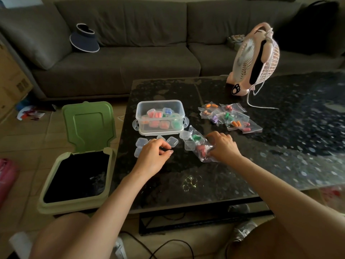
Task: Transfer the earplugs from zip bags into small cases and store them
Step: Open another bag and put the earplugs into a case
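A clear storage box [160, 106] on the dark table holds several small cases filled with coloured earplugs. Empty clear small cases [172, 141] lie in front of it. My left hand [154, 156] hovers over those cases with fingers curled, nothing visibly held. My right hand [223, 147] presses on a zip bag [200, 149] with red earplugs, beside a bag with green earplugs [196, 137]. A pile of zip bags [229, 116] with orange, purple, green and red earplugs lies farther back on the right.
A pink desk fan [255, 60] with a white cord stands at the back of the table [280, 146]. An open green bin [78, 176] sits left of the table on the floor. A grey sofa [130, 43] lies behind. Cables run under the table.
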A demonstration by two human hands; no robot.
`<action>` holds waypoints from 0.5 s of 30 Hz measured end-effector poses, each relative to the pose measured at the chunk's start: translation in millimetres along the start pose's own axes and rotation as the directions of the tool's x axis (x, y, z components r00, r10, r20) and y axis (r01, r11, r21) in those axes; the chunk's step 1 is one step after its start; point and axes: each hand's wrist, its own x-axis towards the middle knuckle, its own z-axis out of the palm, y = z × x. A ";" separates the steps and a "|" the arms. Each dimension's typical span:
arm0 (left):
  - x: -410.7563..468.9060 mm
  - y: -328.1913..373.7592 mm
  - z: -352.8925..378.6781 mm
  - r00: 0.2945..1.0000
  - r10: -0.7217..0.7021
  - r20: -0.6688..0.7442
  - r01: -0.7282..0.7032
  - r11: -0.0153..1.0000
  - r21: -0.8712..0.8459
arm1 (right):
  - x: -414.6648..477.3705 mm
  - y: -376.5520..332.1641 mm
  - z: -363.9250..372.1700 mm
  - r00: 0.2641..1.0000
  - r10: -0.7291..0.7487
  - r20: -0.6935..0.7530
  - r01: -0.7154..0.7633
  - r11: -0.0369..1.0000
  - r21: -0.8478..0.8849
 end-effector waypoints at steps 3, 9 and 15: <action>1.1 -0.5 -1.2 1.000 0.000 0.000 0.000 1.000 -0.001 | -0.4 -0.5 -3.3 0.999 0.013 -0.040 -0.011 0.998 0.055; -4.2 7.7 0.6 0.998 0.059 0.026 -0.057 0.996 -0.063 | -4.3 -8.3 -22.4 1.000 -0.006 0.023 0.001 0.976 0.217; -14.8 14.8 25.5 0.916 0.390 0.088 -0.391 0.920 -0.007 | -24.7 -30.8 -38.6 0.986 -0.002 0.167 -0.126 0.646 0.753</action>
